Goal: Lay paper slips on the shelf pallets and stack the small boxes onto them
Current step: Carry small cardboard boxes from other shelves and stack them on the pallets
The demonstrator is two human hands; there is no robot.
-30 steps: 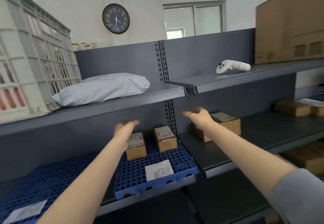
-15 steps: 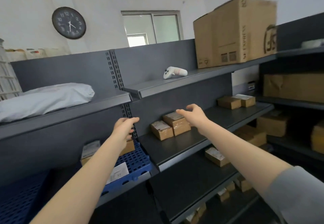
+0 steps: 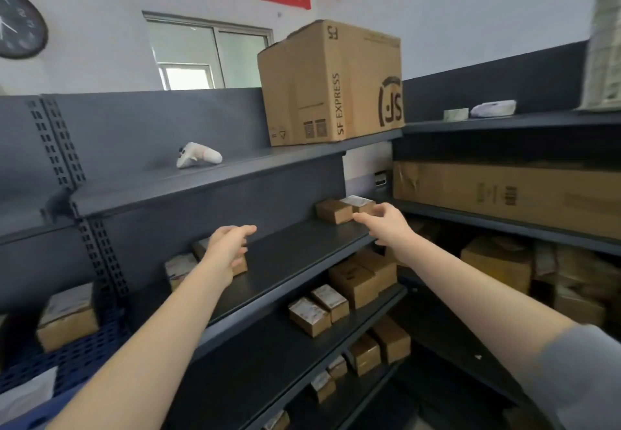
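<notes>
Both arms reach out over a dark grey shelf. My right hand is open, its fingers stretched toward two small cardboard boxes at the shelf's far right end, just short of them. My left hand hangs open in front of two small labelled boxes at the shelf's left end, holding nothing. At the lower left a blue perforated pallet carries a small box and a white paper slip.
A large SF Express carton and a white game controller sit on the upper shelf. Lower shelves hold several small boxes. A side rack at the right holds a long flat carton and more boxes.
The view has swung right, so the blue pallet and its boxes slid to the lower left. My right hand has moved from the left pair of boxes toward the far right pair.
</notes>
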